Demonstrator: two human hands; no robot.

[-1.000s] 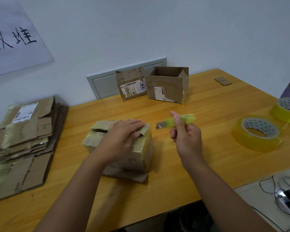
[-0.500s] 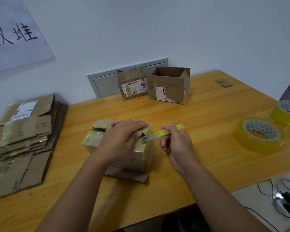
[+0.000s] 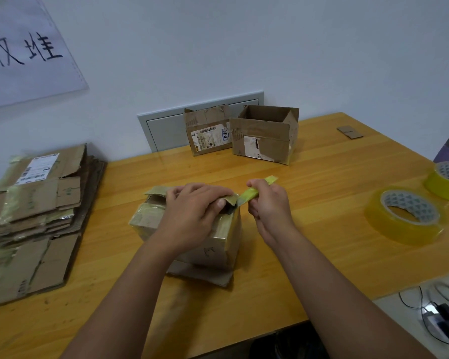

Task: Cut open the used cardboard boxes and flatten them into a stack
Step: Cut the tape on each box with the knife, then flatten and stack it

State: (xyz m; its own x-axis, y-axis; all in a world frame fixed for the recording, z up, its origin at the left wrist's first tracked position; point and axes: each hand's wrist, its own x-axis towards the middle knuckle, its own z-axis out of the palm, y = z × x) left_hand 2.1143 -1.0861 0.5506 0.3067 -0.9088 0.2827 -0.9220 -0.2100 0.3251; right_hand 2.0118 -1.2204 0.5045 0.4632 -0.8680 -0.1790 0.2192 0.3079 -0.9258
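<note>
A stack of flattened cardboard (image 3: 34, 216) lies at the surface's (image 3: 322, 182) left edge; at centre the left hand (image 3: 192, 216) presses a taped box (image 3: 218, 239), its grip curled round the top flap; the right hand's (image 3: 270, 208) grip holds a green knife (image 3: 254, 193) at the box's upper right corner; two tape rolls (image 3: 405, 216) sit far right.

Soft, even room light, slightly dim and cool; faint shadows sit under the forearms on the table (image 3: 322, 177). Tape roll (image 3: 405, 216) right of the grip glints. Edges bow and smear.
</note>
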